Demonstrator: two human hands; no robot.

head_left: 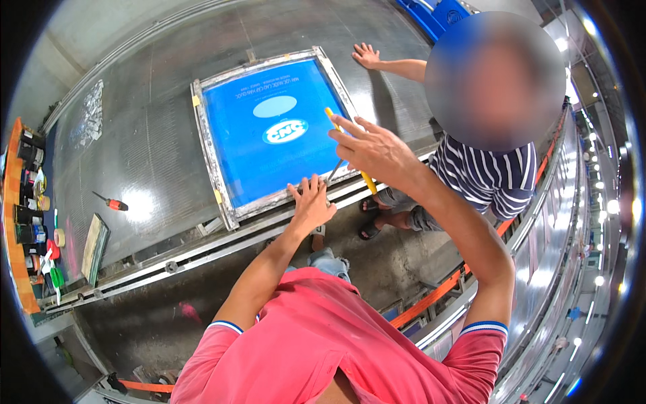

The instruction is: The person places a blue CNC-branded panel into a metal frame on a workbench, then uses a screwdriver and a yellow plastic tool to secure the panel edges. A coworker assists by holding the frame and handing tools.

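A long grey table (161, 135) fills the room ahead of our fingers, with rows of lights shining off to their right. We see the blue panel (256, 161) just beyond our left fingertips, inside a worn, pale frame (210, 145) that lies on the tabletop; a white oval and a pale blue one show on it. Our left hand (311, 205) rests on the frame's near side, its fingers slightly apart and bent over that edge. Our right hand (370, 151) is raised over the frame's near right corner, fingers partly stretched and spread, with a yellow stick (369, 183) clasped under the palm and showing past both sides of the hand. Between our two hands a thin metal rod (334, 170) slants down toward the left fingertips; we cannot tell which hand, if either, holds it. Well to the left of our left fingers lie a red-handled screwdriver (116, 204) and, nearer us, a flat greenish block (95, 249); farther left, jars (27, 215) line an orange-edged shelf (12, 222). Beyond our right fingers, a co-worker's hand (367, 56) lies flat on the table, fingers apart, and the co-worker's striped shirt (471, 175) shows to their right.
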